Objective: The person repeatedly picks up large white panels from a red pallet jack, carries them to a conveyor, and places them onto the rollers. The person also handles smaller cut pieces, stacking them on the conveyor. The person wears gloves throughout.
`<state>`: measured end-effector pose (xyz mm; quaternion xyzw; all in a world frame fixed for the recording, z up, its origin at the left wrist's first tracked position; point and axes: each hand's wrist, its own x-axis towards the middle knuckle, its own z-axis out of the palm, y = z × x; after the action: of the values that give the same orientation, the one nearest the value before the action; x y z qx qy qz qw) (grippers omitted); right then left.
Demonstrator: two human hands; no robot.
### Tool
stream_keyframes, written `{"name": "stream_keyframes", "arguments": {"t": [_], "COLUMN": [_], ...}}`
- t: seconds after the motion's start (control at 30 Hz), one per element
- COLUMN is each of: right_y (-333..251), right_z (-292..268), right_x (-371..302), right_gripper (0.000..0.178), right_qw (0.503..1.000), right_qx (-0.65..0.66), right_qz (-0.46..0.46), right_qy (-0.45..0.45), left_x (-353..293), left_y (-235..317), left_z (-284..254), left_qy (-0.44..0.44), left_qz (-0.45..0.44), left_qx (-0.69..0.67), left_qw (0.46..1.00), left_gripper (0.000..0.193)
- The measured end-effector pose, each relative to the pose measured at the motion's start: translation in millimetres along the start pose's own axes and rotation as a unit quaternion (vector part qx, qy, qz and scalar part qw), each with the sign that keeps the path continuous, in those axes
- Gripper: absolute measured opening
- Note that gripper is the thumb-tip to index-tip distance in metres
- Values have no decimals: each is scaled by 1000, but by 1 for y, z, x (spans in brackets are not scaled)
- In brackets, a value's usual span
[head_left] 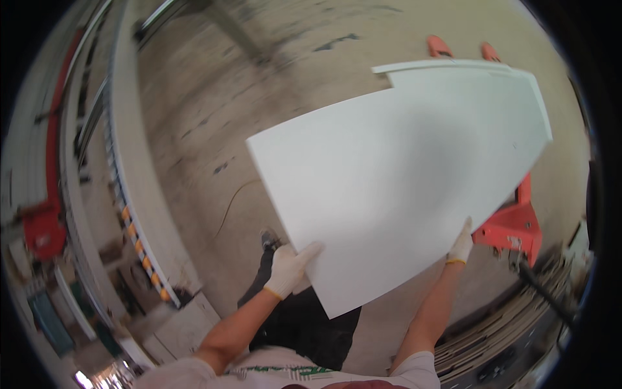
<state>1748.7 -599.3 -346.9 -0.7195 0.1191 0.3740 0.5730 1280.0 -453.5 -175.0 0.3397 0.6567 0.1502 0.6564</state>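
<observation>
from where i stand, the white-gloved left hand [293, 267] is closed on the left edge of a broad, flat white panel [376, 194], thumb on top; the white-gloved right hand [460, 246] grips its near right edge; the panel stretches out before the person, partly hiding a red metal pallet jack [508, 230]; thin brown boards [499, 334] lie stacked at right.

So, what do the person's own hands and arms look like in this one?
The left hand and right hand wear whitish gloves with yellow cuff edging. The forearms are bare, and short pale sleeves show at the lower edge.
</observation>
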Motion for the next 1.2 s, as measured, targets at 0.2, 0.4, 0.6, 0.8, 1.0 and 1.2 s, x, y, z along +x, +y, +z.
{"name": "stream_keyframes", "arguments": {"t": [0.2, 0.4, 0.6, 0.8, 1.0, 1.2], "right_y": [-61, -68, -26, 9, 1, -28], "right_z": [35, 80, 161, 197, 158, 158], "right_x": [-78, -166, -266, -385, -325, -74], "right_gripper": [74, 71, 62, 64, 66, 84], "right_qw": [999, 998, 990, 970, 953, 994], "right_qx": [-14, -2, 73, -60, -44, -35], "right_qz": [-2, -31, -55, -41, 158, 8], "right_qy": [-52, -60, -108, -233, -256, 101], "left_x": [-62, -114, -141, -144, -179, -184], "left_y": [112, 188, 223, 218, 227, 234], "left_z": [-47, -143, -263, -381, -441, -497], "left_qy": [33, 43, 85, 138, 156, 219], "left_qz": [41, 110, 138, 160, 196, 134], "left_qx": [112, 160, 73, 127, 167, 268], "left_qw": [992, 980, 984, 969, 954, 929], "left_gripper": [59, 71, 54, 40, 51, 57]}}
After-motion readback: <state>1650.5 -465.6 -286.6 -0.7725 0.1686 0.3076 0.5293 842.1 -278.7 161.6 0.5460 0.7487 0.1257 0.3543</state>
